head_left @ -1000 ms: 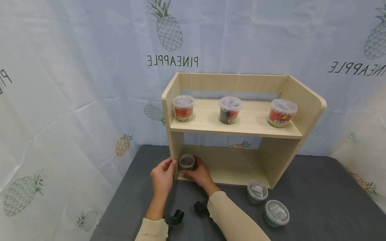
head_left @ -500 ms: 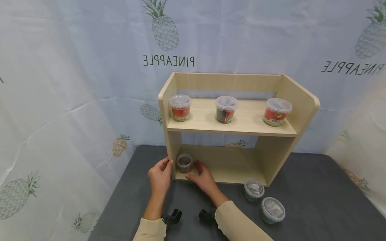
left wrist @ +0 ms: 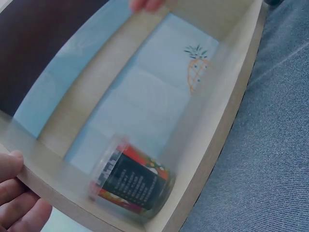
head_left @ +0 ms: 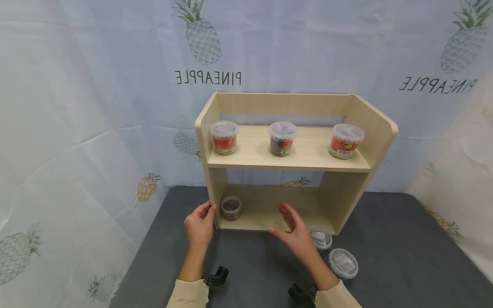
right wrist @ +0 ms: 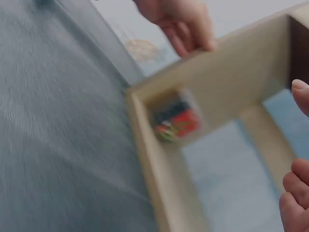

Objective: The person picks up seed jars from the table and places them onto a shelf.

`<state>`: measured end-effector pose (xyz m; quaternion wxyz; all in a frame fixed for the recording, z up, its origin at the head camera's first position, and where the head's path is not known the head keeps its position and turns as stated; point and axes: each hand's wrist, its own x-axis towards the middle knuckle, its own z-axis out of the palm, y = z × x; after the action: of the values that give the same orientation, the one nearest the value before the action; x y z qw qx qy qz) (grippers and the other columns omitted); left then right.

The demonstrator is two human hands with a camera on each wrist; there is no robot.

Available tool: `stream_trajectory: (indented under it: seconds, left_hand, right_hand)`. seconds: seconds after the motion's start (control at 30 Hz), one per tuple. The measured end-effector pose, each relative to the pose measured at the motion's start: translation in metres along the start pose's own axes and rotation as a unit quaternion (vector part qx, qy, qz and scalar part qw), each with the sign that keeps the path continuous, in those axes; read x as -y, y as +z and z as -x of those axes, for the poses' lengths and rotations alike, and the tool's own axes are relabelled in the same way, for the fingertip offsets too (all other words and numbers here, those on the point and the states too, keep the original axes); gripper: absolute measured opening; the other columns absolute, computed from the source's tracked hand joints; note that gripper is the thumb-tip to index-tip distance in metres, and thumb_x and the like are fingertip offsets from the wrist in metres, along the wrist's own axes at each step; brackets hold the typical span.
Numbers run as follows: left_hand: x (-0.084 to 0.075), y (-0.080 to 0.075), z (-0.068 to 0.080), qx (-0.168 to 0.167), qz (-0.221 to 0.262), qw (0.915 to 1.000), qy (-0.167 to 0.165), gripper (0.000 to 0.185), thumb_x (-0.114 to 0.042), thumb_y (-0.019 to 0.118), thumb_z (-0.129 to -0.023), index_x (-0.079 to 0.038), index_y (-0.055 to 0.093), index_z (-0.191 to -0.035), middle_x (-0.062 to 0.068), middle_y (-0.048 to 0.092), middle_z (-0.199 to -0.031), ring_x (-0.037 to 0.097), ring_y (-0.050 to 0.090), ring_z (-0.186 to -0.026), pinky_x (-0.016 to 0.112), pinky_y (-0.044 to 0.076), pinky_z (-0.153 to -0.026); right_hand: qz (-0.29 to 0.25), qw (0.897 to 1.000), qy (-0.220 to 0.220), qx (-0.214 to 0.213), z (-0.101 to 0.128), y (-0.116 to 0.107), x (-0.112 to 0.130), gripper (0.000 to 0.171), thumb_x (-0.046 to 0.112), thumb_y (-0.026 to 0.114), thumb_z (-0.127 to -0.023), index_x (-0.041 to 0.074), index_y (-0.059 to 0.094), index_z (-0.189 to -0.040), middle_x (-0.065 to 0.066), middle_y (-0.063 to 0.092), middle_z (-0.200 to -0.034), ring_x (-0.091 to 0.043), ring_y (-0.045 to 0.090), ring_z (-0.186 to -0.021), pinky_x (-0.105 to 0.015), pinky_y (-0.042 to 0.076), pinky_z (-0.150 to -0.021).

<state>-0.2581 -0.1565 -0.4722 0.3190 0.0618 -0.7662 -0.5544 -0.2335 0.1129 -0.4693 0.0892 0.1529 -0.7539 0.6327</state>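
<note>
A light wooden two-level shelf [head_left: 289,105] stands on a dark grey table. On its lower board, at the far left, sits a small dark tub [head_left: 231,208] with a clear lid, which also shows in the left wrist view as the tub [left wrist: 133,181] and, blurred, in the right wrist view as the tub [right wrist: 176,118]. My left hand [head_left: 199,222] grips the front edge of the shelf's left side panel [head_left: 203,141]; its fingers [right wrist: 186,24] curl over that panel. My right hand [head_left: 293,231] hovers open in front of the lower board, right of the tub and holding nothing.
Three lidded tubs stand on the upper board: left [head_left: 224,137], middle [head_left: 282,138], right [head_left: 344,140]. Two more lidded tubs [head_left: 321,237] [head_left: 343,263] sit on the table [head_left: 404,256] by the shelf's right foot. A pineapple-print sheet hangs behind and at both sides.
My right hand has let go of the dark tub on the lower board and moved right, opening up. The left hand has stayed on the side panel.
</note>
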Motion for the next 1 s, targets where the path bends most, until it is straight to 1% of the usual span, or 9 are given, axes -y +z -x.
stream_trajectory:
  seconds: [0.07, 0.17, 0.23, 0.33, 0.57, 0.67, 0.83, 0.93, 1.0]
  left_hand:
    - [0.000, -0.001, -0.001, 0.000, 0.001, 1.0000, -0.001, 0.025, -0.015, 0.074, -0.090, 0.001, 0.074, -0.109, 0.016, 0.075, -0.101, 0.025, 0.073, -0.094, 0.037, 0.060, -0.078]
    - [0.000, -0.002, -0.001, -0.001, 0.001, 1.0000, 0.001, 0.026, -0.015, 0.073, -0.090, 0.001, 0.074, -0.110, 0.017, 0.075, -0.102, 0.026, 0.073, -0.095, 0.037, 0.060, -0.078]
    - [-0.001, -0.002, -0.001, -0.001, 0.000, 1.0000, 0.000, 0.026, -0.015, 0.073, -0.090, 0.001, 0.074, -0.110, 0.016, 0.075, -0.102, 0.026, 0.073, -0.094, 0.037, 0.060, -0.078]
    - [-0.002, -0.003, -0.002, 0.001, -0.003, 1.0000, -0.003, 0.026, -0.015, 0.073, -0.090, 0.000, 0.074, -0.111, 0.016, 0.075, -0.102, 0.026, 0.073, -0.094, 0.037, 0.060, -0.077]
    - [-0.003, -0.003, -0.001, 0.003, 0.001, 0.9999, -0.012, 0.026, -0.013, 0.074, -0.090, 0.002, 0.074, -0.111, 0.017, 0.074, -0.103, 0.026, 0.073, -0.095, 0.037, 0.060, -0.078]
    - [-0.003, -0.003, -0.001, 0.004, 0.002, 0.9999, -0.011, 0.026, -0.013, 0.074, -0.090, 0.002, 0.074, -0.111, 0.017, 0.074, -0.103, 0.027, 0.073, -0.096, 0.037, 0.060, -0.079]
    - [-0.003, -0.003, 0.000, 0.007, -0.005, 0.9999, -0.008, 0.027, -0.014, 0.073, -0.090, 0.002, 0.073, -0.112, 0.017, 0.074, -0.103, 0.027, 0.073, -0.096, 0.038, 0.060, -0.079]
    - [-0.003, -0.002, 0.000, 0.009, -0.008, 0.9999, -0.009, 0.027, -0.016, 0.073, -0.091, 0.001, 0.073, -0.112, 0.017, 0.074, -0.104, 0.026, 0.073, -0.097, 0.038, 0.060, -0.080]
    - [-0.003, -0.002, 0.001, 0.010, -0.008, 0.9999, -0.011, 0.028, -0.017, 0.073, -0.091, 0.001, 0.073, -0.112, 0.017, 0.074, -0.104, 0.026, 0.073, -0.097, 0.038, 0.060, -0.079]
  right_hand:
    - [0.021, 0.999, -0.025, -0.017, 0.009, -0.016, 0.006, 0.079, 0.008, 0.082, -0.080, 0.005, 0.040, -0.147, -0.015, 0.049, -0.148, -0.017, 0.043, -0.139, -0.012, 0.033, -0.111]
    - [0.064, 0.995, -0.062, -0.043, 0.024, -0.041, 0.014, 0.077, 0.005, 0.080, -0.081, 0.006, 0.042, -0.147, -0.016, 0.050, -0.147, -0.003, 0.043, -0.137, -0.007, 0.034, -0.107]
    - [0.095, 0.991, -0.072, -0.065, 0.035, -0.057, 0.019, 0.077, 0.002, 0.080, -0.080, 0.009, 0.043, -0.147, -0.016, 0.051, -0.146, 0.004, 0.043, -0.135, -0.006, 0.035, -0.106]
    - [0.138, 0.983, -0.068, -0.097, 0.051, -0.079, 0.025, 0.080, -0.002, 0.080, -0.079, 0.014, 0.043, -0.148, -0.014, 0.052, -0.145, 0.007, 0.042, -0.134, -0.005, 0.035, -0.105]
    - [0.198, 0.971, 0.025, -0.130, 0.086, -0.115, 0.016, 0.079, 0.009, 0.079, -0.083, 0.014, 0.039, -0.151, -0.001, 0.050, -0.148, 0.017, 0.038, -0.130, 0.000, 0.035, -0.099]
    - [0.199, 0.968, 0.089, -0.126, 0.097, -0.124, 0.007, 0.080, 0.019, 0.078, -0.086, 0.013, 0.034, -0.153, -0.006, 0.045, -0.152, 0.025, 0.032, -0.124, 0.004, 0.034, -0.095]
    - [0.182, 0.964, 0.174, -0.088, 0.110, -0.132, -0.006, 0.091, 0.030, 0.077, -0.087, 0.007, 0.023, -0.156, -0.021, 0.033, -0.156, 0.034, 0.025, -0.111, 0.008, 0.029, -0.088]
    - [0.163, 0.964, 0.199, -0.068, 0.115, -0.136, -0.014, 0.095, 0.026, 0.080, -0.085, 0.002, 0.021, -0.155, -0.027, 0.030, -0.156, 0.036, 0.026, -0.105, 0.008, 0.030, -0.086]
    - [0.146, 0.959, 0.234, -0.057, 0.117, -0.137, -0.018, 0.098, 0.027, 0.081, -0.083, 0.003, 0.019, -0.156, -0.027, 0.027, -0.157, 0.032, 0.031, -0.108, 0.004, 0.037, -0.088]
